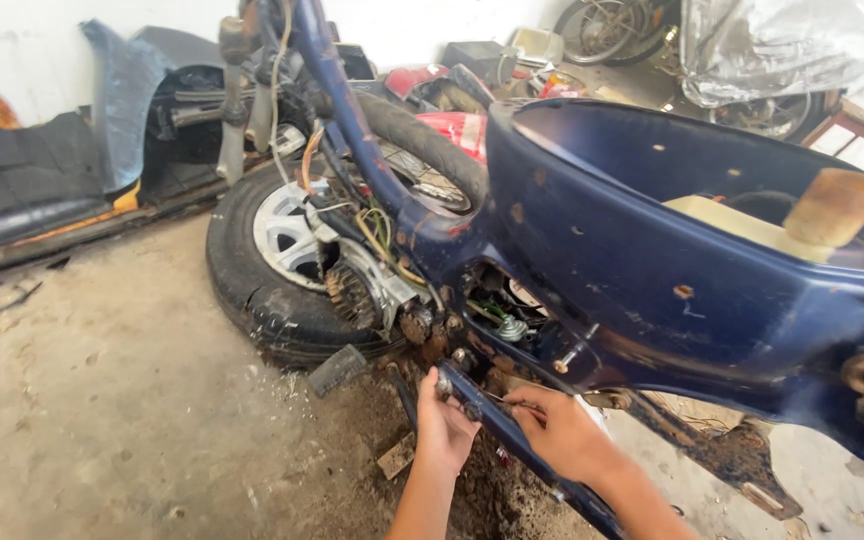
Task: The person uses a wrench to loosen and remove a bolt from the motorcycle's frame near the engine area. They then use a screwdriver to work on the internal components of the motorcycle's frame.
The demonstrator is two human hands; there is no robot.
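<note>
Both hands grip a blue metal bar point(512, 440) under the stripped motorcycle frame point(652, 250): left hand point(444, 425) pinching its bolted upper end, right hand point(562, 432) closed around it. Bar rusty, dirt-caked; front wheel point(287, 260) at ten o'clock.

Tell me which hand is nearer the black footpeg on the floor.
Left. The left hand is just right of the black footpeg; the right hand sits farther right, across the blue bar.

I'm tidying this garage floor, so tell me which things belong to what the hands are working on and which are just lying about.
In use:
left hand
right hand
blue bar under the blue motorbike frame
bolt at the bar's end

Lying about:
loose tyre
black block
wood scrap
wire loop
</note>
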